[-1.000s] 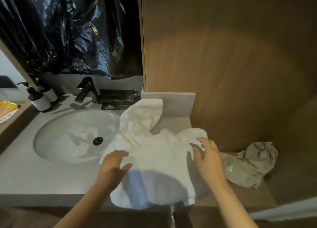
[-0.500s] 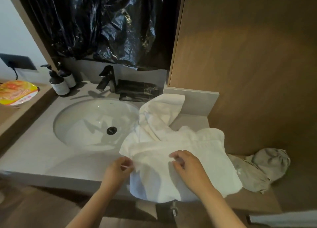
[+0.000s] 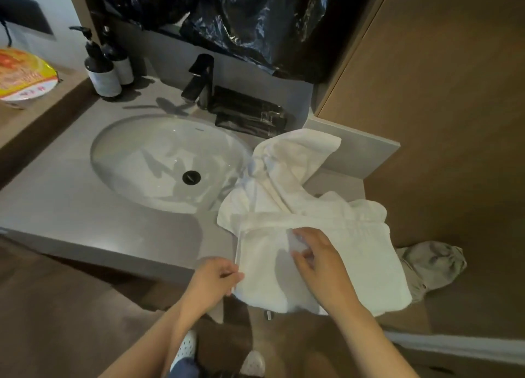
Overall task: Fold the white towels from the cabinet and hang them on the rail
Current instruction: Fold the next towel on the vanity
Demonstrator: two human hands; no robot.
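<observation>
Left hand (image 3: 216, 281) pinches the white towel's (image 3: 355, 252) near left edge, right hand's (image 3: 321, 261) curled fingers pinch a fold at its middle, towel rumpled on the grey tabletop (image 3: 71, 204) beside the sink (image 3: 147, 161), overhanging the front, 2 pump bottles (image 3: 103, 73) and black faucet (image 3: 200, 79) behind.

The bench (image 3: 71, 207) carries the white towel (image 3: 355, 258) under my right grip (image 3: 318, 261) — bottles (image 3: 103, 73) and black packets (image 3: 250, 116) lie far beyond it.

Open counter (image 3: 56, 207) left of sink (image 3: 136, 161); wooden panel (image 3: 426, 122) close on the right.
</observation>
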